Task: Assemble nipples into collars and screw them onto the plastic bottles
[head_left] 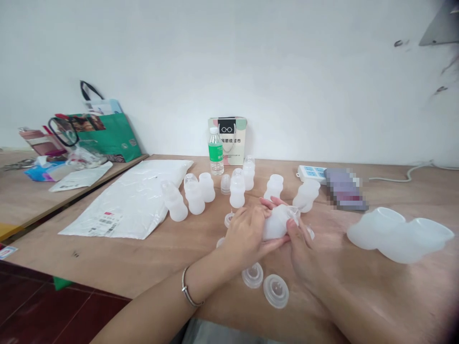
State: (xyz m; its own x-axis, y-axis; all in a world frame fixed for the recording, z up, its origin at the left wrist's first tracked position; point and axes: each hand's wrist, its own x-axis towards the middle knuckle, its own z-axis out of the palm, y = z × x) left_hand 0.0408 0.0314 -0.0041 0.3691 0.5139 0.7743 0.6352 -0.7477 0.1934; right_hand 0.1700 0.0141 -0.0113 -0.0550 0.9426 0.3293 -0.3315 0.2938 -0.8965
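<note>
My left hand (248, 229) wraps round the base of a translucent white baby bottle (275, 223), which lies tilted between both hands. At its clear top end, my right hand (299, 234) grips it with the thumb on top. Fingers cover much of the bottle. Below the hands, a clear nipple ring (252, 275) and another ring (276, 291) lie flat on the table (161, 267). Behind the hands stand a capped bottle (237, 188) and two bottles without caps, one upright (274, 186) and one leaning (306, 195).
A white mailing bag (129, 200) covers the table's left part. Two open bottles (401, 236) lie at right. Further back are a water bottle (216, 153), a paper bag (236, 138), a power strip (311, 174) and a blurred phone (344, 188). A green bag (118, 136) stands far left.
</note>
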